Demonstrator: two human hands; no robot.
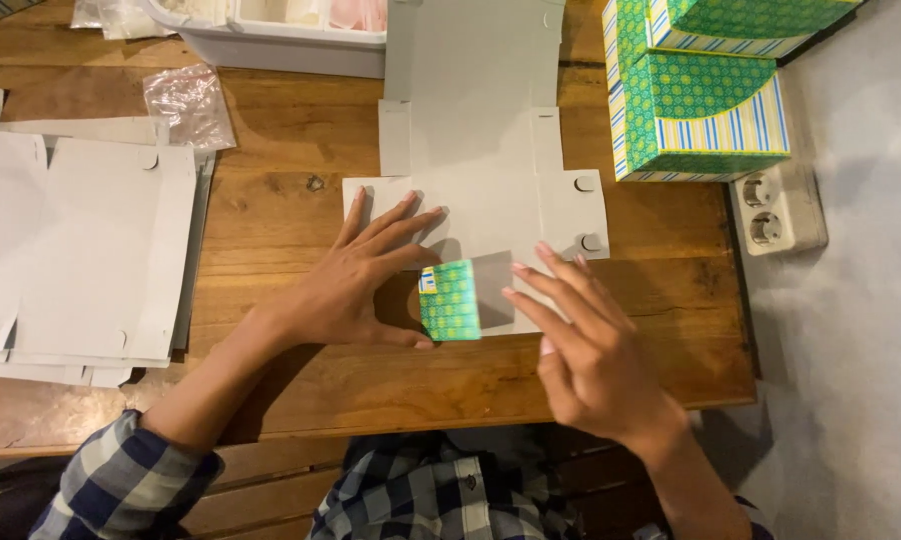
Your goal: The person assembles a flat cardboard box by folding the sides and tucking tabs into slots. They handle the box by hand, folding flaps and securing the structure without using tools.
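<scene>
A wooden table (271,210) is filling the frame, grey floor at right. At centre, an unfolded box blank (471,150) is lying flat, white side up. I am pressing my left hand (356,285), fingers spread, on its lower left part, thumb beside the upturned green flap (451,300). My right hand (586,345) is hovering open, pinching nothing, fingertips at the flap's right. Finished green boxes (701,100) are standing upper right; spare blanks (81,250) are lying left.

The flat cardboard box blank (476,170) lies unfolded on the wooden worktop (271,215), grey inner side up, reaching from the near edge toward the far side. Its nearest flap (451,299) is folded up and shows a green patterned outside with a striped edge
</scene>
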